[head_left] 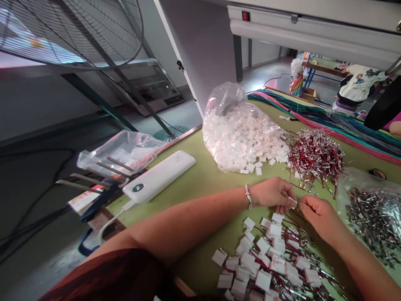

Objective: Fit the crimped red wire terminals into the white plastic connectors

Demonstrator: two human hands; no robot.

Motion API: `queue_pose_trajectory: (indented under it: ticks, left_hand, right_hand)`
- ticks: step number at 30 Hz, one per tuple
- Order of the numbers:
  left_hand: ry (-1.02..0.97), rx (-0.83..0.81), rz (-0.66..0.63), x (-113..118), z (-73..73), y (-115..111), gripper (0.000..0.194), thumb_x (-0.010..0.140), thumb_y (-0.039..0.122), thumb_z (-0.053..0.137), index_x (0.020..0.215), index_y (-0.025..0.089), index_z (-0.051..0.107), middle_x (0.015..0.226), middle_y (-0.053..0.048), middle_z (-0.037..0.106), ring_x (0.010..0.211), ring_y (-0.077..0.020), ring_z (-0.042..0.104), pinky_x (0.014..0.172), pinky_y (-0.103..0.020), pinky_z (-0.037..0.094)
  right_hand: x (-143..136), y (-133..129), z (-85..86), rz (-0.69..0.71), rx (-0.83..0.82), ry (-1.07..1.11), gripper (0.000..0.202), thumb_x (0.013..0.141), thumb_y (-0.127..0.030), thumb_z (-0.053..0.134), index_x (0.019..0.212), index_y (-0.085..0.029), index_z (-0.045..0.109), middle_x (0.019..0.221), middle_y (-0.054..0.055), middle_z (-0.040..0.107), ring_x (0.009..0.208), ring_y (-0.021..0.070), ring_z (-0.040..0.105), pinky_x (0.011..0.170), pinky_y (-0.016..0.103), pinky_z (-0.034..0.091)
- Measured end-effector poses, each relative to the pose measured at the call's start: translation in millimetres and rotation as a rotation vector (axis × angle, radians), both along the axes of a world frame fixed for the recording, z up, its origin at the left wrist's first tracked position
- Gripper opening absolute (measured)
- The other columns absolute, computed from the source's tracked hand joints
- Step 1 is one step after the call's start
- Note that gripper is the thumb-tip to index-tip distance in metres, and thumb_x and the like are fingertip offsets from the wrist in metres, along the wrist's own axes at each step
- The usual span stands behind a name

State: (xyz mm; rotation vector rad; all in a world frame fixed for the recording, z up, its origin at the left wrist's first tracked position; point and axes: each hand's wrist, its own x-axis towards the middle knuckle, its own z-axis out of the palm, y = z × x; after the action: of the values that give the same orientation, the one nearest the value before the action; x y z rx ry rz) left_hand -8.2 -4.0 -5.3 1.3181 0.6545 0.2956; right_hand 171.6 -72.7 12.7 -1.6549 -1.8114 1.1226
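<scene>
My left hand (275, 193), with a bracelet at its wrist, pinches a small white connector (292, 202). Close by on the right, my right hand (315, 209) has thumb and forefinger pressed together near the connector; whatever lies between them is too small to make out. Below both hands spreads a pile of white connectors with red wires (263, 280). Beyond them a heap of red wires with metal ends (316, 156) lies beside an open clear bag of loose white connectors (238, 129).
A white power bank (159, 176) with a cable lies at the table's left edge. At right are a bag of metal parts (372, 217), black tape (377, 173) and long coloured wires (328, 121). A fan (103, 33) stands upper left; a person (360, 83) sits behind.
</scene>
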Motion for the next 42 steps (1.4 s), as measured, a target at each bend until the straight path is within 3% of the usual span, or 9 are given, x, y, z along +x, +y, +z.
queue_pose_trajectory:
  ticks: [2, 8, 11, 18, 23, 29, 34, 38, 42]
  left_hand:
    - [0.048, 0.149, -0.032, -2, 3.5, 5, 0.01, 0.076, 0.028, 0.07, 0.075, 0.019, 0.065, 0.057, 0.003, 0.06, 0.049, -0.0082, 0.054, 0.049, -0.022, 0.043]
    - [0.288, 1.075, 0.128, -6, 12.3, 25, 0.02, 0.09, 0.026, 0.051, 0.093, 0.018, 0.07, 0.089, -0.007, 0.064, 0.089, -0.0183, 0.055, 0.085, -0.032, 0.043]
    - [0.496, 1.231, 0.112, 5, 10.9, 27, 0.025, 0.092, 0.023, 0.046, 0.102, 0.017, 0.068, 0.09, -0.009, 0.061, 0.091, -0.0215, 0.053, 0.086, -0.036, 0.043]
    - [0.701, 1.351, 0.049, 48, 8.4, 37, 0.022, 0.086, 0.03, 0.057, 0.088, 0.013, 0.07, 0.095, -0.013, 0.061, 0.097, -0.0274, 0.052, 0.083, -0.037, 0.044]
    - [0.653, 1.252, 0.062, 53, 4.3, 49, 0.019, 0.08, 0.032, 0.066, 0.084, 0.014, 0.071, 0.093, -0.013, 0.061, 0.097, -0.0278, 0.052, 0.083, -0.037, 0.044]
    - [0.448, 1.094, 0.132, 26, 11.6, 41, 0.011, 0.079, 0.022, 0.066, 0.087, 0.016, 0.068, 0.087, -0.007, 0.063, 0.086, -0.0208, 0.055, 0.08, -0.033, 0.042]
    - [0.241, 0.676, 0.314, -3, 13.1, 30, 0.029, 0.072, 0.019, 0.07, 0.101, 0.02, 0.07, 0.062, 0.003, 0.054, 0.055, -0.0093, 0.044, 0.055, -0.022, 0.035]
    - [0.082, 0.249, 0.456, -16, 8.8, 30, 0.016, 0.072, 0.017, 0.071, 0.088, 0.017, 0.072, 0.052, 0.007, 0.046, 0.046, -0.0052, 0.038, 0.047, -0.02, 0.031]
    - [-0.118, -0.204, 0.566, -17, 6.5, 33, 0.013, 0.075, 0.018, 0.073, 0.083, 0.01, 0.069, 0.061, 0.001, 0.06, 0.052, -0.0049, 0.053, 0.054, -0.018, 0.045]
  right_hand:
    - [0, 2, 0.6, 0.026, 0.008, -0.014, 0.027, 0.083, -0.036, 0.044, 0.06, -0.021, 0.045, 0.055, -0.005, 0.037, 0.053, 0.0108, 0.035, 0.049, 0.023, 0.029]
    - [-8, -3, 6.0, 0.255, 0.034, -0.131, 0.023, 0.082, -0.019, 0.049, 0.062, -0.019, 0.059, 0.058, -0.003, 0.054, 0.056, 0.0105, 0.046, 0.053, 0.023, 0.036]
    - [-8, -4, 11.2, 0.305, 0.084, -0.115, 0.026, 0.084, -0.02, 0.05, 0.062, -0.019, 0.063, 0.064, -0.002, 0.06, 0.059, 0.0108, 0.051, 0.057, 0.023, 0.039]
    - [35, 18, 4.2, -0.039, 0.311, -0.326, 0.038, 0.089, -0.039, 0.043, 0.059, -0.02, 0.055, 0.053, -0.002, 0.052, 0.053, 0.0129, 0.046, 0.052, 0.025, 0.032]
    - [54, 25, 0.5, -0.158, 0.36, -0.544, 0.034, 0.087, -0.04, 0.046, 0.06, -0.021, 0.056, 0.052, -0.002, 0.052, 0.049, 0.0131, 0.041, 0.051, 0.026, 0.028]
    - [79, 25, 19.2, -0.181, 0.344, -0.674, 0.033, 0.084, -0.039, 0.049, 0.055, -0.022, 0.055, 0.046, -0.002, 0.05, 0.041, 0.0121, 0.037, 0.045, 0.026, 0.024]
    - [83, 24, 26.8, -0.176, 0.33, -0.655, 0.024, 0.082, -0.036, 0.052, 0.066, -0.023, 0.063, 0.053, -0.001, 0.059, 0.045, 0.0141, 0.047, 0.048, 0.026, 0.032]
    - [39, 27, 6.6, -0.021, 0.437, -0.566, 0.019, 0.086, -0.03, 0.05, 0.091, -0.022, 0.067, 0.092, 0.004, 0.068, 0.075, 0.0178, 0.061, 0.065, 0.028, 0.043]
    - [3, 30, -17.7, 0.032, 0.554, -0.83, 0.018, 0.09, -0.023, 0.048, 0.094, -0.02, 0.065, 0.095, 0.008, 0.063, 0.083, 0.0212, 0.06, 0.065, 0.03, 0.042]
